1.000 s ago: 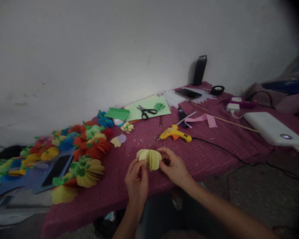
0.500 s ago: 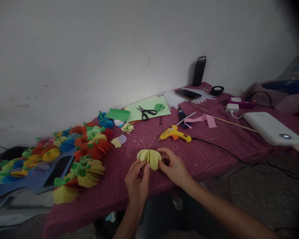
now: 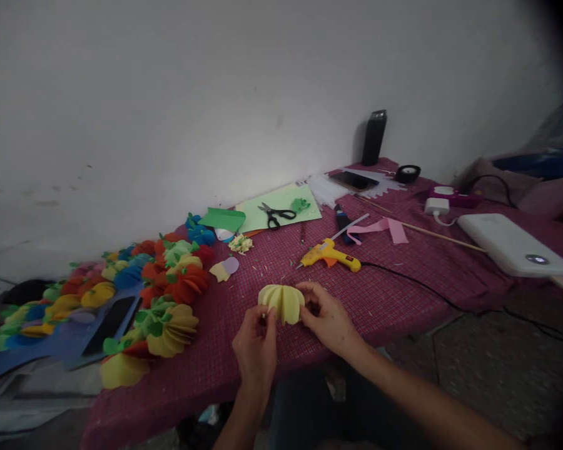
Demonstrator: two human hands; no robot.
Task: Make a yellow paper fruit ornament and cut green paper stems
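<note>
Between my hands is a pale yellow paper pumpkin, its folded paper segments fanned out around a centre. My left hand pinches its left lower side with thumb and fingers. At its right edge, my right hand grips the paper, with some fingertips hidden behind it. Beyond the hands a yellow glue gun lies on its side, a glue stick showing at its back. Small yellow and lilac paper pieces lie to the left, near a heap of paper shreds.
Many colourful paper pumpkins crowd the table's left side. Black scissors rest on pale green paper. A pink strip, a wooden stick, a phone, a black bottle and a white power bank are farther right.
The left hand's fingers have shifted slightly on the yellow paper pumpkin, and more of its segments face me. The right hand keeps its hold. Everything on the table stays in place.
</note>
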